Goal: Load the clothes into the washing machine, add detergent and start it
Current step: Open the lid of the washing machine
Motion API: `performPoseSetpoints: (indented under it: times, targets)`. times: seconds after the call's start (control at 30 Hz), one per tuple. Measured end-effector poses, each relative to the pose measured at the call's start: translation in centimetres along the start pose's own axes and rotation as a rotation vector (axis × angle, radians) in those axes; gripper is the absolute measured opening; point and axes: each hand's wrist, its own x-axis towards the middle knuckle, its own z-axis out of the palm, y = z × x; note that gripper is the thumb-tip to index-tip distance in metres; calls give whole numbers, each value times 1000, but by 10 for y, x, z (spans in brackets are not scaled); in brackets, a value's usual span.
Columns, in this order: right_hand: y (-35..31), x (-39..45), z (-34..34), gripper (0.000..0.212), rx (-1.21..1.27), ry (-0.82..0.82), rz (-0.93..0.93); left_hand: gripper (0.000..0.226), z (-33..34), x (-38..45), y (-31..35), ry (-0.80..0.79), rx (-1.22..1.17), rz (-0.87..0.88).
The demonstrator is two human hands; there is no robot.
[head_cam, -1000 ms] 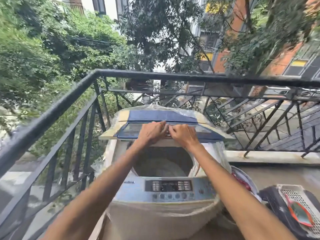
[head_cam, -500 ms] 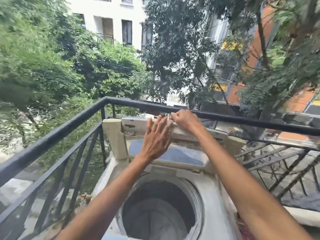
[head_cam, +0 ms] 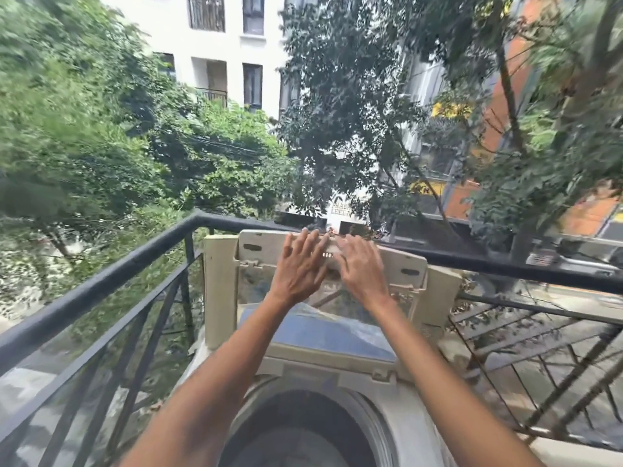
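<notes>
A cream top-loading washing machine (head_cam: 414, 416) stands in the balcony corner with its round drum (head_cam: 300, 429) open and dark below me. Its folding lid (head_cam: 219, 284) is raised upright against the railing, a blue-tinted panel at the bottom. My left hand (head_cam: 298, 264) lies flat on the lid's upper panel, fingers straight and spread. My right hand (head_cam: 360, 264) presses beside it near the top edge, fingers extended and blurred by motion. No clothes or detergent are in view.
A black metal balcony railing (head_cam: 101, 281) runs along the left and behind the machine to the right. Beyond it are trees, a white building and an orange building. A street lies far below on the right.
The lid went from folded low over the drum to standing upright. My right hand let go of its top edge and now lies flat. The view tilted upward.
</notes>
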Motion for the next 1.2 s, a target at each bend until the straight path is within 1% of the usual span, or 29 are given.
performPoseSetpoints:
  times: [0.07, 0.13, 0.27, 0.4, 0.5, 0.6, 0.7, 0.8, 0.9, 1.0, 1.07, 1.17, 1.2]
  targets:
    - [2, -11, 13, 52, -74, 31, -3, 58, -1, -1, 0, 17, 5, 20]
    - [0, -20, 20, 56, -104, 30, 20, 61, -2, -5, 1, 26, 13, 19]
    - [-7, -22, 19, 58, -121, 21, 75, 64, 0, -16, 5, 37, 26, -2]
    - [-12, -26, 14, 59, -151, -4, 90, 67, -4, -24, 5, -9, 37, -15]
    - [-16, -30, 5, 65, -175, -55, 85, 68, -14, -28, 11, -34, 12, -39]
    - [-22, -37, -8, 71, -192, -111, 101, 69, -21, -40, 14, -23, -18, -52]
    - [-30, -50, -18, 63, -193, -149, 155, 70, -26, -58, 15, 6, -19, -45]
    - [-36, -73, -30, 63, -192, -163, 195, 70, -36, -73, 22, 11, -8, -33]
    - [-39, -110, -39, 62, -154, -140, 251, 70, -40, -92, 41, -20, -47, -7]
    - [-33, -164, -39, 59, -139, -153, 305, 69, -30, -121, 75, -71, -134, 4]
    - [-27, -207, -37, 64, -135, -190, 360, 70, -20, -146, 107, -130, -184, 21]
    - [-9, -270, -35, 53, -145, -215, 459, 74, -6, -184, 161, -256, -248, 89]
    - [0, -291, -35, 53, -151, -216, 482, 74, 0, -195, 182, -303, -269, 114]
